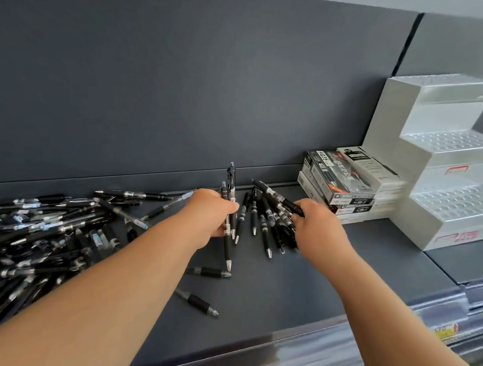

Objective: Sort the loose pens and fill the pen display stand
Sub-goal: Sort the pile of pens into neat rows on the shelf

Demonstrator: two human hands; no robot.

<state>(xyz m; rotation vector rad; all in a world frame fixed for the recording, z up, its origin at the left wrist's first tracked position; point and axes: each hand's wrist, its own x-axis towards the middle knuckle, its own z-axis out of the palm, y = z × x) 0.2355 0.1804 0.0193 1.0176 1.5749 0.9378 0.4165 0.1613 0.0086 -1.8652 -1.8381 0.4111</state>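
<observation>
Left hand (211,216) curled round a few black pens (227,212), tips down. Right hand (314,220) grips a fanned bundle (273,206) of pens. Both are left of the stand (446,151), past the boxes (346,181) beside it. The loose pile (38,240) lies far left of the stand.

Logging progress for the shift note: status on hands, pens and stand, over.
Left hand grips upright pens. Right hand grips a bunch. Display stand holes look empty; loose pile at left. Stacked boxes sit between hands and stand.
</observation>
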